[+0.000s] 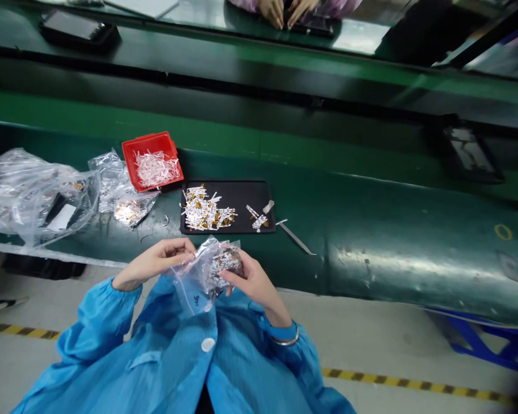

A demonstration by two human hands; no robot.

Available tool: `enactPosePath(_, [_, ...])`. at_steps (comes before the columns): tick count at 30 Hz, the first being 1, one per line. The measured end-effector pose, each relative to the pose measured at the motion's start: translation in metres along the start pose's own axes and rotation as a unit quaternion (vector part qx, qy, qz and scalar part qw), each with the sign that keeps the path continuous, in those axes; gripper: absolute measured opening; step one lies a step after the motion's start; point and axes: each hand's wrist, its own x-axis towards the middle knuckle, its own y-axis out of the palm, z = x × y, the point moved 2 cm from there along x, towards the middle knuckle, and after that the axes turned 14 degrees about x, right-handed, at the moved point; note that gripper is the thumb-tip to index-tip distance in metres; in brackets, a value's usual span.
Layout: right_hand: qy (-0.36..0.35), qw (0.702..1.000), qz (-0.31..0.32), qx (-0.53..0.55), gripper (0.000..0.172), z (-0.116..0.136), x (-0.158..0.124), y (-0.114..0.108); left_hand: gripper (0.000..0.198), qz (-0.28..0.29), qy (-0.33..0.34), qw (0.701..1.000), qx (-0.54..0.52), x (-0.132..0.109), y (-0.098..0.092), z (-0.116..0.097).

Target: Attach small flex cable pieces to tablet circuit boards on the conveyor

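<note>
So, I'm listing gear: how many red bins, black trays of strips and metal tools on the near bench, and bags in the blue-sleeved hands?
Red bin: 1
Black tray: 1
Metal tool: 1
Held bag: 1
Total: 4

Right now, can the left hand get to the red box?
Probably yes: the red box sits open ahead with nothing tall between, but the left hand should let go of the plastic bag first.

Curled left hand (157,261) near right hand (254,279)

The held bag (202,273) is glossy, apparently crinkled plastic.
</note>
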Motion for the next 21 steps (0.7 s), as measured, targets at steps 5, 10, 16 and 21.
enactPosePath(5, [0.006, 1.000, -0.007, 0.008, 0.059, 0.000, 0.000, -0.006, 0.033, 0.118, -0.008, 0.991, -0.063, 0.003, 0.008, 0.011])
enactPosePath(10, [0.028, 0.997, -0.055, 0.047, 0.056, 0.004, -0.001, -0.017, 0.042, 0.135, 0.024, 0.974, -0.179, 0.005, 0.029, 0.033])
enactPosePath(16, [-0.006, 0.985, -0.168, -0.025, 0.069, 0.008, -0.013, -0.046, 0.052, 0.087, 0.095, 0.944, -0.303, -0.001, 0.044, 0.027])
enactPosePath(21, [-0.046, 0.951, -0.226, -0.205, 0.075, 0.017, -0.031, -0.050, 0.055, 0.075, 0.121, 0.937, -0.319, -0.008, 0.044, 0.020])
